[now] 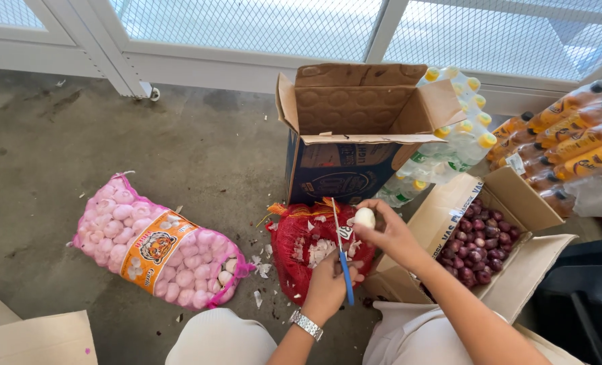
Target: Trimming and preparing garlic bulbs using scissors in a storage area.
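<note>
White garlic bulb [364, 217] sits pinched in the right hand [390, 230] above the red mesh bag [299, 251]; the left hand [331, 284] grips a blue-handled knife [342, 253]. Peeling probably goes best with the blade angled away, skins dropping into the bag.

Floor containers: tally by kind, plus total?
Mesh sacks: 2, a pink sack of garlic and a red sack under the hands
Cardboard boxes: 3, the tall open box, the box of small red onions, and a box at the lower left corner
Shrink-wrapped bottle packs: 2, yellow caps, black caps
Total: 7
</note>
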